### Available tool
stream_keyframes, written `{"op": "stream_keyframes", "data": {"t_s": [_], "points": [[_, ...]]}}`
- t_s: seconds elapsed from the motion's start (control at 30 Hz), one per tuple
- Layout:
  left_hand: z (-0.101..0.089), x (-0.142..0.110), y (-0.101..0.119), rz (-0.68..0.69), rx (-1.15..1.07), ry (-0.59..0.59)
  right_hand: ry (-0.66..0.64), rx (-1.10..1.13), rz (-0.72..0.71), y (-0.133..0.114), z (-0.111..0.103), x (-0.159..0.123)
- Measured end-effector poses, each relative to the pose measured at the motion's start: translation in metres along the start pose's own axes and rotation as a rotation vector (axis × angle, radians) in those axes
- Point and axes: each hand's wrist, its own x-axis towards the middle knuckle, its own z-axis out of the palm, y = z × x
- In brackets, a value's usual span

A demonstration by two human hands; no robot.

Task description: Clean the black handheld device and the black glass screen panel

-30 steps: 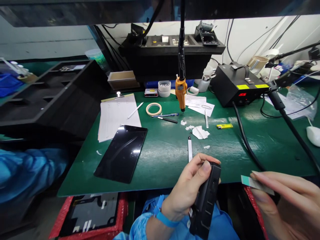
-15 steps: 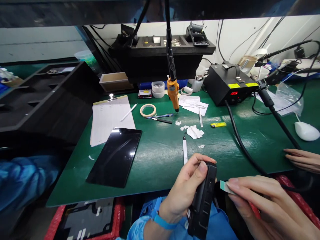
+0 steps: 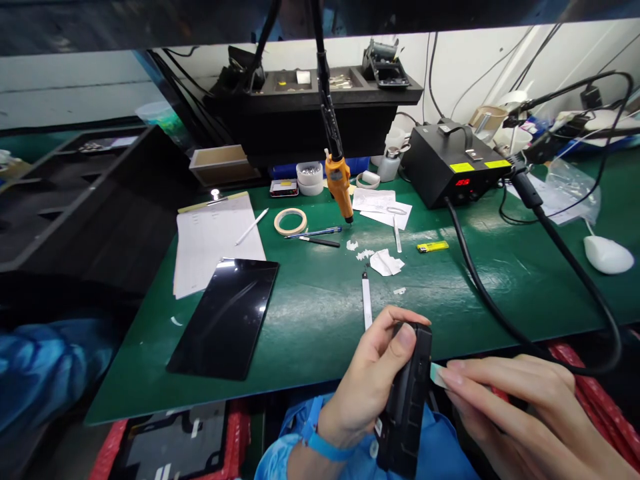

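My left hand (image 3: pixel 373 380) is wrapped round a black plastic device (image 3: pixel 407 407), held upright and edge-on above my lap; what kind of device it is, I cannot tell. A blue band (image 3: pixel 325 443) circles that wrist. Between thumb and fingertips, my right hand (image 3: pixel 530 407) pinches a small pale-green strip (image 3: pixel 437 375). The strip's tip is close beside the device's right side; whether it touches is unclear. Past the left hand, a white-handled tool (image 3: pixel 367 300) lies on the green bench (image 3: pixel 310 333).
A black glass panel (image 3: pixel 225 320) lies left of centre. An orange electric screwdriver (image 3: pixel 339 187) hangs over the bench. A black station (image 3: pixel 455 167) stands back right, its thick cable (image 3: pixel 480 300) looping toward my right hand. Crumpled paper (image 3: pixel 387 263) and a yellow knife (image 3: pixel 433 247) lie mid-bench.
My right hand has moved left, bringing the green strip closer to the black device. Another person's hand at the right edge has gone out of view. The camera has shifted slightly.
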Motion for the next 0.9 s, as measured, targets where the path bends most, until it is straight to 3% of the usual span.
{"op": "stream_keyframes", "data": {"t_s": [0.1,0.27,0.5,0.57,0.77,0.9], "points": [[-0.001,0.000,0.000,0.009,0.018,0.004,-0.081,-0.026,-0.020,0.001,-0.002,-0.001],[-0.003,0.001,-0.002,-0.013,0.021,0.027,-0.063,-0.050,0.012,-0.005,0.002,-0.001],[-0.009,0.001,-0.008,-0.032,0.056,0.074,0.188,-0.069,0.082,-0.001,0.015,0.009],[-0.015,0.003,-0.008,-0.008,0.066,0.068,0.261,-0.016,0.175,0.012,0.026,0.008],[-0.026,0.010,-0.007,0.008,0.045,0.076,0.241,-0.005,0.354,0.062,0.075,-0.021],[-0.032,0.011,-0.011,-0.004,0.052,0.161,0.224,0.001,0.449,0.078,0.106,-0.043]]}}
